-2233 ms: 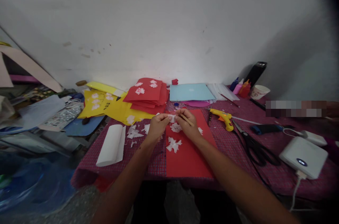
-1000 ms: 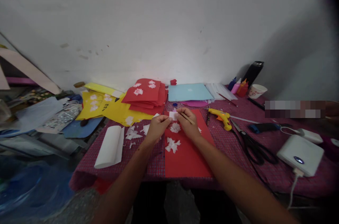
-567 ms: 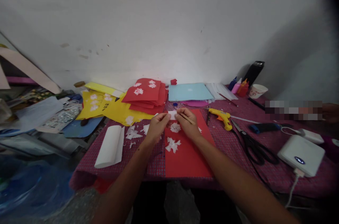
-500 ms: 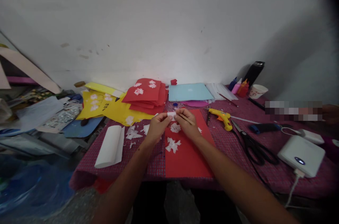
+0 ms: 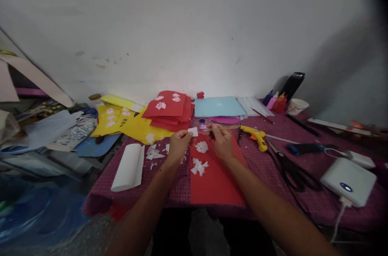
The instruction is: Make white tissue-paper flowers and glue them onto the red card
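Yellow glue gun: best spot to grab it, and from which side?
I'd take the glue gun by its handle, from above and the near side. It lies on its side, handle slanting toward the wearer, front end pointing left. Scissor blades lie close on the handle's right. The right hand is nearest but holds a thin stick.

Head-worn camera looks forward, down onto the table [image 5: 179,192]

a scuffed pale wall [image 5: 182,38] backs the cloth-covered table [image 5: 182,187], the dim floor [image 5: 97,229] apparently speckled.
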The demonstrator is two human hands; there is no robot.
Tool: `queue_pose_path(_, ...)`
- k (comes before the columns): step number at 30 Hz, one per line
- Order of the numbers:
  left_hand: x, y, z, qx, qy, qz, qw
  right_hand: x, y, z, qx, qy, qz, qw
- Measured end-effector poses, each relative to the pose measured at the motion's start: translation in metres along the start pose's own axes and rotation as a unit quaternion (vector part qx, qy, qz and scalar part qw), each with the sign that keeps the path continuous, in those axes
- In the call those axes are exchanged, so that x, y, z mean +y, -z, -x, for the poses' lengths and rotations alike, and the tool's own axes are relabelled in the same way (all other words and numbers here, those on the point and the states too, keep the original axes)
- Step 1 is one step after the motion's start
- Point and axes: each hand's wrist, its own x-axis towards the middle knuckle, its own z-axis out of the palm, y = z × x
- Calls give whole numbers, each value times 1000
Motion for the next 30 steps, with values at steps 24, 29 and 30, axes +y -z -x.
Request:
queue_pose_path(24,16,1,19,36,-353,-330,875,1,-11,7,-78,-91,-81,989)
queue_pose_path(29,13,3,17,47,-388,-365,845,-1,-11,9,-114,-119,-105,981)
queue_pose_path(30,12,3,17,46,-392,-370,841,-2,-11,10,-134,-123,-99,978)
